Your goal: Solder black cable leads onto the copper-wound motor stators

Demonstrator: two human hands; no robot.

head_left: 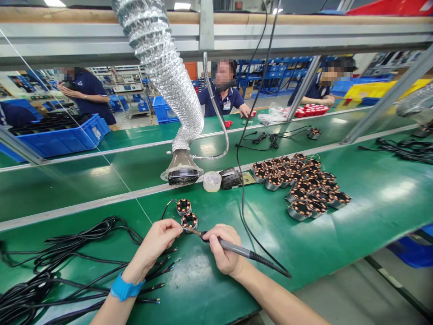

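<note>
Grey-handled soldering iron (237, 248) in my right grip (225, 249)
My left grip (163, 234) is pinched closed beside the nearer of two copper-wound rings (193, 226), on what I cannot tell; the iron's tip reaches its fingertips. Black cables (43, 266) lie on the green tabletop (196, 289) to the left, and a cluster of similar rings (299, 210) sits to the right

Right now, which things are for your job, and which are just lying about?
Probably for the job:
- soldering iron, in my right hand
- copper-wound ring near my left hand

Seemingly just lying about:
- tape roll
- black perforated piece
</note>
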